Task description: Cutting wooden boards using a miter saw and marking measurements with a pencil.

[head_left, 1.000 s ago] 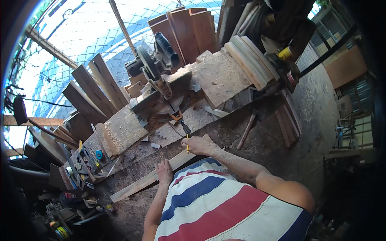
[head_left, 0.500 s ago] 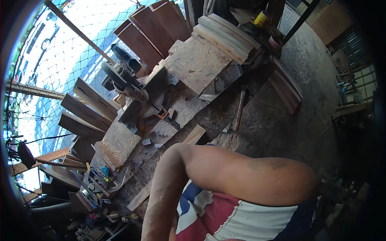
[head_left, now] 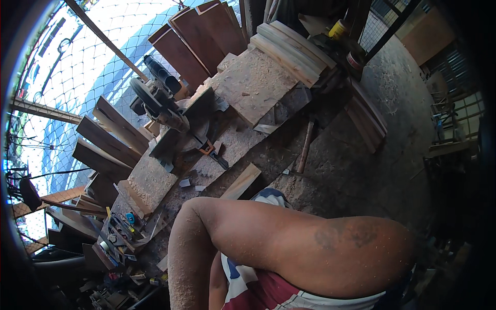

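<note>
1. Elbow (head_left: 192, 209) of the bare, bent right arm (head_left: 289, 237) now fills the near view, its forearm dropping past the lower edge. 1 second ago the right hand reached forward with a slim yellow pencil-like stick, and the left hand lay on the long, flat, pale wooden board (head_left: 242, 182).
2. Neither hand shows now, so I cannot tell whether the fingers are clenched, slack or gripping the stick, which is also out of sight. What seems the left arm (head_left: 218, 289) shows as a strip behind the right forearm.
3. Next comes the board, partly hidden: taking the elbow as dial centre, its upper end lies at 2 o'clock, its lower end at 7. Whether any finger touches it cannot be told; I judge that work on it has paused.
4. Farther, between 12 and 1 o'clock, sits an orange-and-black clamp-like part (head_left: 211, 152); a brown wooden handle (head_left: 306, 147) lies at 2.
5. Beyond, at 11 o'clock, stands a dark power saw (head_left: 163, 106).
6. Farthest, reddish-brown flat planks (head_left: 201, 39) lean at 12.
</note>
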Demonstrator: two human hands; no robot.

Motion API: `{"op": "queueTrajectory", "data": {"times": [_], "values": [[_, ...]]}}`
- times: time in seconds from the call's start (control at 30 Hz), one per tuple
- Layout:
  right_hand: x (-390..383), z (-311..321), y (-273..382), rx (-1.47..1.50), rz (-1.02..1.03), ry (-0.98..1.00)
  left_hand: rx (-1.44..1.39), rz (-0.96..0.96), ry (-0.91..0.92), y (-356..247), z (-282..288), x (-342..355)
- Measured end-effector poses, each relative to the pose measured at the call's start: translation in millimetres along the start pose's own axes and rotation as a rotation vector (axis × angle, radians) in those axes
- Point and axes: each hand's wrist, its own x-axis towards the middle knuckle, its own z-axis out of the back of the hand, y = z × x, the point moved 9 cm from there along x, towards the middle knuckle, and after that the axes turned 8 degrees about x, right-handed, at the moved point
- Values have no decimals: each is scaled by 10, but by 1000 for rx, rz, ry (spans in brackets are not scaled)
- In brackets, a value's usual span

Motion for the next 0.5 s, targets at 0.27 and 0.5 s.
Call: {"op": "queueTrajectory", "data": {"times": [0.27, 0.5], "values": [[-2, 116, -137, -14, -46, -16, -1, -16, 7, -11, -34, 39], [108, 68, -144, 29, -46, 35, -14, -17, 26, -33, -96, 70]]}}
